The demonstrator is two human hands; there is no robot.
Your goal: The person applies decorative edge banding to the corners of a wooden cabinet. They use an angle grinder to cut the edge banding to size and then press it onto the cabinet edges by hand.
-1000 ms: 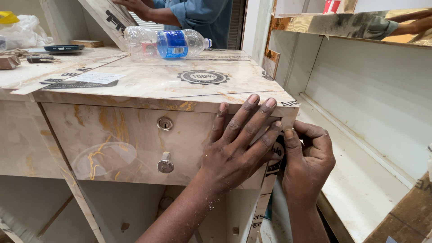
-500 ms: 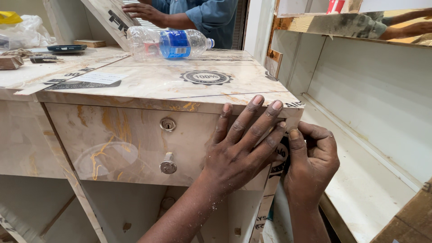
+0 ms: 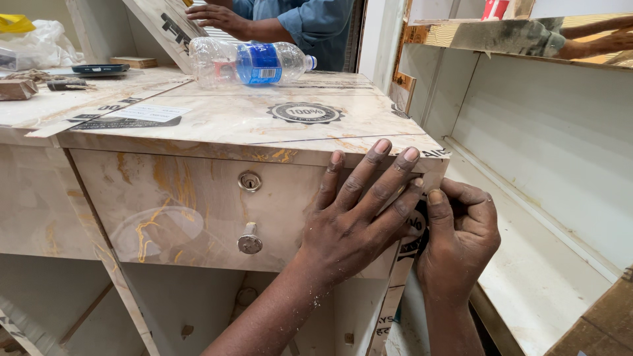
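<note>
On the marble-patterned drawer front (image 3: 178, 198), near its right corner, the left hand (image 3: 353, 221) presses flat with fingers (image 3: 369, 175) spread, grasping nothing. Just beside it, the right hand (image 3: 461, 240) curls clenched against the cabinet's edge strip (image 3: 412, 244).

Left hand (image 3: 356, 221) flat on marble-pattern drawer front (image 3: 178, 204), fingers (image 3: 379, 158) spread up to top edge, right of centre frame. Right hand (image 3: 458, 237) curled at cabinet's right corner, thumb touching edge strip (image 3: 402, 264). Lock (image 3: 249, 181) and knob (image 3: 250, 241) left of hands. Plastic bottle (image 3: 254, 62) lying on tabletop (image 3: 217, 118), upper centre. Another person's hand (image 3: 214, 16) on board (image 3: 161, 26), top.
</note>
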